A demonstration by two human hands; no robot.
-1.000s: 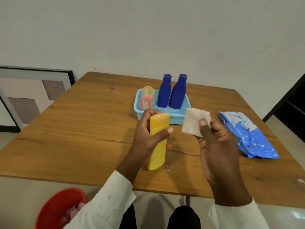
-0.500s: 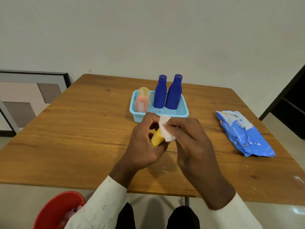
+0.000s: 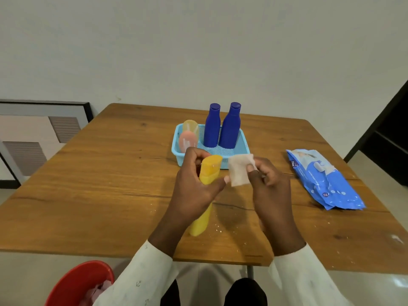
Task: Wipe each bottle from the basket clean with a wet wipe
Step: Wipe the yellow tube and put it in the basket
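Broadly, the wooden counter carries everything: a blue wipes pack at the right and a light-blue basket holding two dark blue bottles (plus two pale tubes). Above the counter, the left hand grips a yellow bottle, tilted. Just beside its cap, the right hand pinches a wet wipe.

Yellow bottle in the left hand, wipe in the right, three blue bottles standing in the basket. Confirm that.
Not three: the head view shows two blue bottles standing in the basket. The left hand does hold the yellow bottle, the right hand the wipe.
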